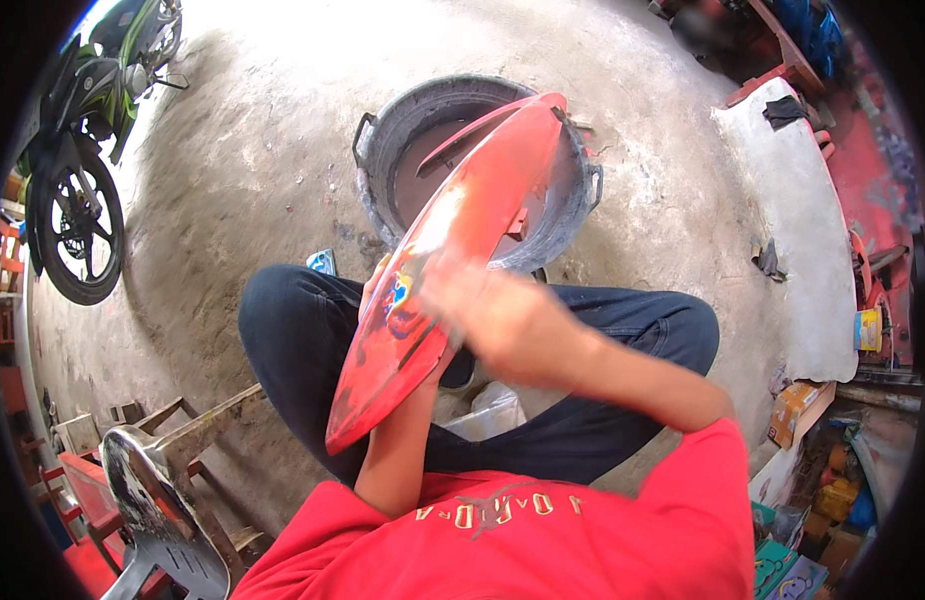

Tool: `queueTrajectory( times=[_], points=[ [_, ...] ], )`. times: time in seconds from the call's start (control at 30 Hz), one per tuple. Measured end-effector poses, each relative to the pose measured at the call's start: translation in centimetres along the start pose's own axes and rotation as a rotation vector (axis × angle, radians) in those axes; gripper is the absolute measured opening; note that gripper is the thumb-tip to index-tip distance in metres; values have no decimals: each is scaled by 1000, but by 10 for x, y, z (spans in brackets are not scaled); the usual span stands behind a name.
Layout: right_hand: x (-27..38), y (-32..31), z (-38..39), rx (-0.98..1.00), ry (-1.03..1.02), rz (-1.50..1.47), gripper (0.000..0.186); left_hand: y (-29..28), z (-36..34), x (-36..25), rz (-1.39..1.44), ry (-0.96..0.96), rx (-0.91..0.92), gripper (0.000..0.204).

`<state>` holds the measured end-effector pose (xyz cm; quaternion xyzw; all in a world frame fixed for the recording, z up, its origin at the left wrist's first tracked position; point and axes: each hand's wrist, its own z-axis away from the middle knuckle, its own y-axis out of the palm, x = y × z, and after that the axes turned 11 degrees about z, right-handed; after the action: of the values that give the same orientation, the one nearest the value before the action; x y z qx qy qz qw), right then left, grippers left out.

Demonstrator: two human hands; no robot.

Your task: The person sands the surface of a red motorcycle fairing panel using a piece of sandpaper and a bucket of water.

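Observation:
A long, glossy red motorcycle body panel (483, 195) slants across my lap, its far end over the basin and its near end at my left thigh. From beneath, my left hand (371, 287) grips it; fingertips show at its left edge, and the panel hides the palm. My right hand (493, 315) lies over the panel beside a blue-and-white decal (397, 296). Motion smears its fingers, so whether they hold anything is unclear. Beyond my knees, a round dark basin (378, 215) contains greyish liquid, with another narrow red piece (461, 135) leaning inside.
A black-and-green motorcycle (78, 190) stands at the far left. Close on the left is a worn metal-and-plastic chair (173, 510). A pale slab (783, 220) with dark cloths runs along the right, near a cardboard box (801, 410). A small blue packet (322, 262) lies by my left knee.

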<state>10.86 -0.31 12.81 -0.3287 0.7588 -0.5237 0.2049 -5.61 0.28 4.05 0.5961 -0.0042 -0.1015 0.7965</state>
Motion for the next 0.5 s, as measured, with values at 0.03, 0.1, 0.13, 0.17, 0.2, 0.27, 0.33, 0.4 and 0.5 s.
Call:
queueTrajectory(
  times=[0.03,0.1,0.13,0.17,0.2,0.27,0.33,0.4,0.5],
  points=[
    [16,-5,-1,-10,-142,-24,42,-8,-1,-10,70,-65,54,40],
    [-3,2,0,-61,-92,-29,44,-8,-5,-19,198,-234,146,44],
    [-24,10,2,-14,31,36,45,-5,3,-11,186,-205,146,44],
    [-40,12,0,33,138,113,47,1,7,-3,183,-168,163,45],
    [-43,12,0,44,124,137,50,3,6,-2,182,-149,174,46],
    [-21,4,1,19,38,130,51,4,2,-5,316,-201,140,46],
    [7,-9,-2,-6,-51,53,51,-7,4,1,233,-6,229,39],
    [10,-12,0,21,-58,72,50,-23,3,1,117,59,137,38],
    [8,-11,2,40,-71,102,50,-25,6,3,-33,169,48,39]
  ],
)
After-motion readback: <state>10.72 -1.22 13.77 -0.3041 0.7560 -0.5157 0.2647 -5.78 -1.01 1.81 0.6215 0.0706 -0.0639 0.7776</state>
